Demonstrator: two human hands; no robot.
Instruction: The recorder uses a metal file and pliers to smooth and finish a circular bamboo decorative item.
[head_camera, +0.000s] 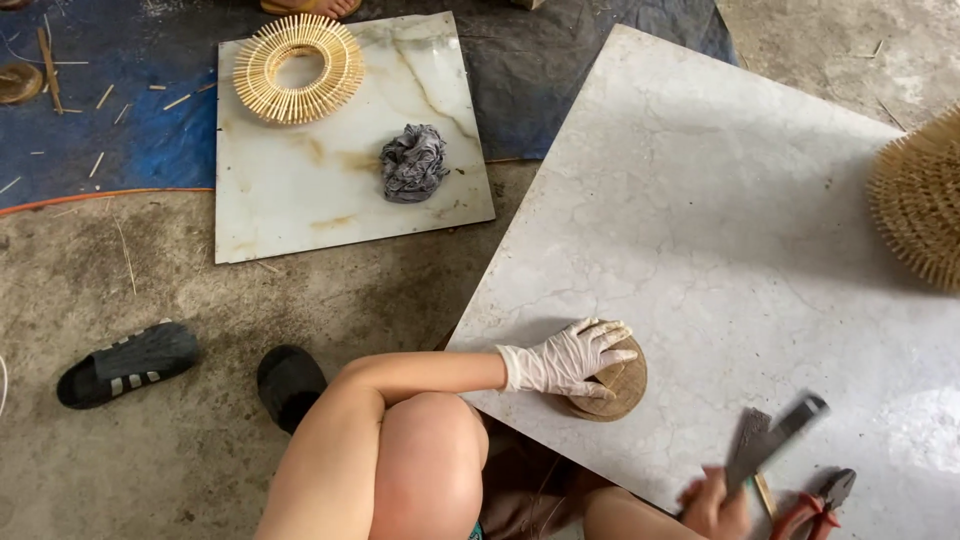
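The left hand (565, 358) wears a white glove and lies flat, palm down, with the fingers spread. The bare right hand (715, 505) is low and closed in a fist, slightly blurred.

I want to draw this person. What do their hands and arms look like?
The left hand wears a thin, whitish, wrinkly glove that ends at the wrist. The arm above it is bare, with no sleeve. The right hand has no glove and looks blurry at the picture's bottom edge. No watch or bracelet shows.
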